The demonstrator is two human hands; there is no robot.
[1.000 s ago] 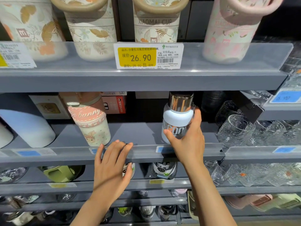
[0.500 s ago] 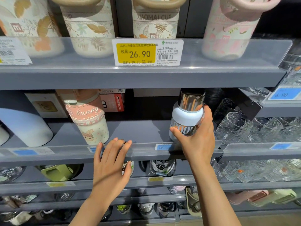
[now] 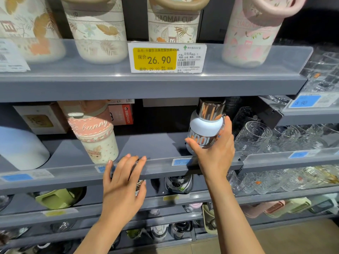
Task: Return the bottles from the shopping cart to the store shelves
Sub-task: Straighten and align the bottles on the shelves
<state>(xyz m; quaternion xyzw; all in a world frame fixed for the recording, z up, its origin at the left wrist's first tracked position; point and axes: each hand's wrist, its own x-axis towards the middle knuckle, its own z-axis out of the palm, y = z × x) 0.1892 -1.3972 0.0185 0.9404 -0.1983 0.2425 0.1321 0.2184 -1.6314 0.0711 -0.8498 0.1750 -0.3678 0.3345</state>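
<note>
A pale blue bottle [image 3: 205, 127] with a shiny chrome cap stands upright at the front of the middle grey shelf [image 3: 157, 149], right of centre. My right hand [image 3: 213, 153] grips its lower body from the front, thumb on the left side, fingers round the right. My left hand [image 3: 122, 186] is open, fingers straight, fingertips resting on the shelf's front lip [image 3: 159, 166], holding nothing. The shopping cart is out of view.
A pink "bunny" cup [image 3: 95, 136] stands left on the same shelf, with boxes [image 3: 40, 119] behind it. Clear glasses [image 3: 256, 136] crowd the right side. Tall patterned cups [image 3: 172, 21] fill the upper shelf above a 26.90 price tag [image 3: 167, 57]. Lower shelves hold several more bottles.
The bottle in my right hand shifted rightward along the middle shelf. My left hand stayed on the shelf lip. The view drifted slightly.
</note>
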